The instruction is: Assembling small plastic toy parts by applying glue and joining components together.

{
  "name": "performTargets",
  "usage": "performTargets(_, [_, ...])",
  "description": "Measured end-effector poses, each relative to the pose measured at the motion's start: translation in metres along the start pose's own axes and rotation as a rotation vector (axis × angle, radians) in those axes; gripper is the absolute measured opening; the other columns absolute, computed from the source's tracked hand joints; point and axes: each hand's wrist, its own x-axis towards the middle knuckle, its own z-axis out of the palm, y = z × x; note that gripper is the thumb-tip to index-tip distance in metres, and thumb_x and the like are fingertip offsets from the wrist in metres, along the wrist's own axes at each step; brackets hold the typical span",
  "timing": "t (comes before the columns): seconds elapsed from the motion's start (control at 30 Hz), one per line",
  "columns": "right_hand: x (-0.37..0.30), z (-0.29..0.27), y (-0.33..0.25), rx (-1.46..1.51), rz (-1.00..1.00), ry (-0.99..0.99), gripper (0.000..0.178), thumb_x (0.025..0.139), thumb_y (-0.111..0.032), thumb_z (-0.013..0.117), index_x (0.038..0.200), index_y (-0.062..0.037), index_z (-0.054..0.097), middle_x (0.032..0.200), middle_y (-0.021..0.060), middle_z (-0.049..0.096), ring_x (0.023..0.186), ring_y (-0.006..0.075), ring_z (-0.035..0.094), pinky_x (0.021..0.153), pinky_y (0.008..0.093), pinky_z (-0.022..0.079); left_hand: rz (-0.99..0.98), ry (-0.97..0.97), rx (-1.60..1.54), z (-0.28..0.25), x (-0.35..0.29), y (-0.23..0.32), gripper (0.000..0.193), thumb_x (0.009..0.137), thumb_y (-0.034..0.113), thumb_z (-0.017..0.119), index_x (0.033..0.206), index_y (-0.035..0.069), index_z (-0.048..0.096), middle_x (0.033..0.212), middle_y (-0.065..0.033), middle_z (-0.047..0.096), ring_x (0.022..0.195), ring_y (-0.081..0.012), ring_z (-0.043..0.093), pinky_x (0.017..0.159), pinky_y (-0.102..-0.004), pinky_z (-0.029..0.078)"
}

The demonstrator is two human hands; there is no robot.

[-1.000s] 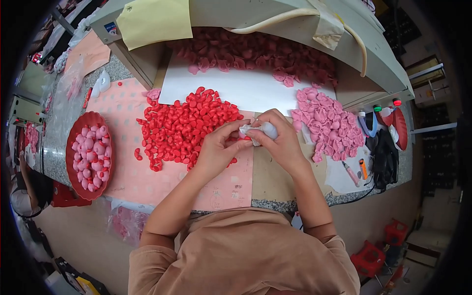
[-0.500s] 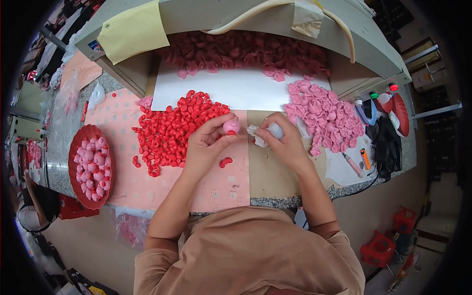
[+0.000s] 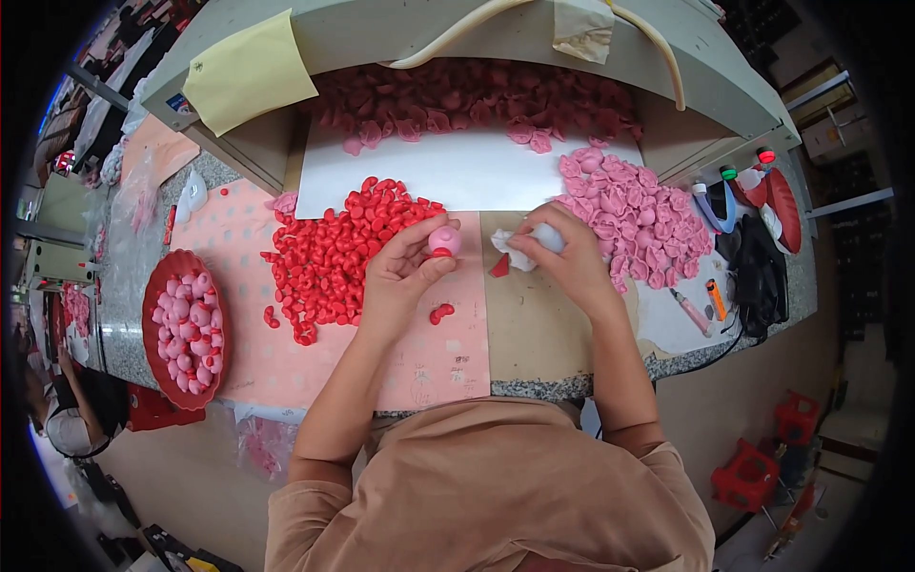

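Note:
Between the fingertips of my left hand is a small round pink ball with a red piece against its lower side. My right hand is closed around a small pale squeeze bottle, partly hidden by the fingers. Crumpled white tissue shows at its fingertips, with a red scrap just below. Left of my hands lies a heap of small glossy red pieces. Right of them is a pile of pink petal-like pieces.
A red scalloped dish of pink balls with red parts stands at the left. Behind my hands is a grey open-fronted box with more pink pieces inside. An orange lighter, a pen-like tool and a black bag lie at the right.
My right hand has drawn slightly to the right, away from the pink ball, with the bottle and tissue. The red scrap under the tissue shows more. My left hand has turned the ball slightly.

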Motion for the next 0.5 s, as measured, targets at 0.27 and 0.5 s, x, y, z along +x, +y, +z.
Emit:
performTargets(0.27, [-0.013, 0.019, -0.008, 0.632, 0.342, -0.015, 0.026, 0.086, -0.01, 0.062, 0.11, -0.0011, 0.06, 0.095, 0.0038, 0.062, 0.075, 0.0097, 0.056, 0.071, 0.0242, 0.048, 0.085, -0.079, 0.141, 0.001, 0.0, -0.014, 0.046, 0.08, -0.008, 0.063, 0.124, 0.0, 0.051, 0.126, -0.0073, 0.042, 0.106, -0.0171, 0.054, 0.091, -0.0295, 0.05])
performTargets(0.5, [-0.01, 0.032, -0.003, 0.776, 0.326, -0.13, 0.033, 0.088, -0.012, 0.061, 0.118, 0.0015, 0.056, 0.096, 0.0048, 0.063, 0.077, 0.0096, 0.058, 0.071, 0.0242, 0.05, 0.022, -0.087, 0.276, 0.006, 0.0, -0.013, 0.043, 0.082, -0.006, 0.061, 0.124, 0.001, 0.053, 0.127, -0.0075, 0.042, 0.11, -0.0158, 0.051, 0.092, -0.0293, 0.05])
